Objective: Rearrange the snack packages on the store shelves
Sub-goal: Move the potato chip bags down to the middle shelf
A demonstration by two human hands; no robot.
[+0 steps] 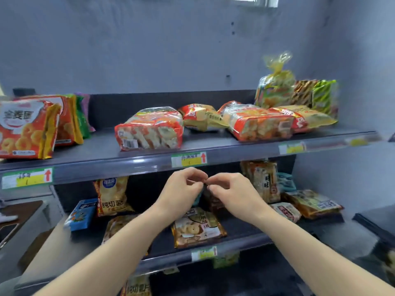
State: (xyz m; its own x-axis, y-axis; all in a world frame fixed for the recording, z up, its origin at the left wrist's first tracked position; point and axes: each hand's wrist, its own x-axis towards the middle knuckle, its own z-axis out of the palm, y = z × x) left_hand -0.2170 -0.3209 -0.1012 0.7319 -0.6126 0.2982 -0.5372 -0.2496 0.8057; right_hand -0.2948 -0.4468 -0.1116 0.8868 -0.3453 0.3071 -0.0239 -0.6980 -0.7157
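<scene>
My left hand (183,189) and my right hand (230,193) meet fingertip to fingertip in front of the lower shelf (245,238), just under the upper shelf's front rail (128,165). Both pinch the top edge of a dark snack package (213,201), which is mostly hidden behind them. Below the hands a brown biscuit bag (198,228) lies flat. On the upper shelf, red clear-wrapped cracker packs (149,129) (258,122) lie on their sides, beside yellow-and-red bags (202,117). Orange ring-snack bags (25,129) stand at the far left.
A tied yellow bag (275,88) and striped packs (316,95) stand at the upper shelf's back right. The lower shelf holds a potato-chip bag (112,196), a blue box (82,214) and several packs (263,180) at right. A counter (21,212) is at left.
</scene>
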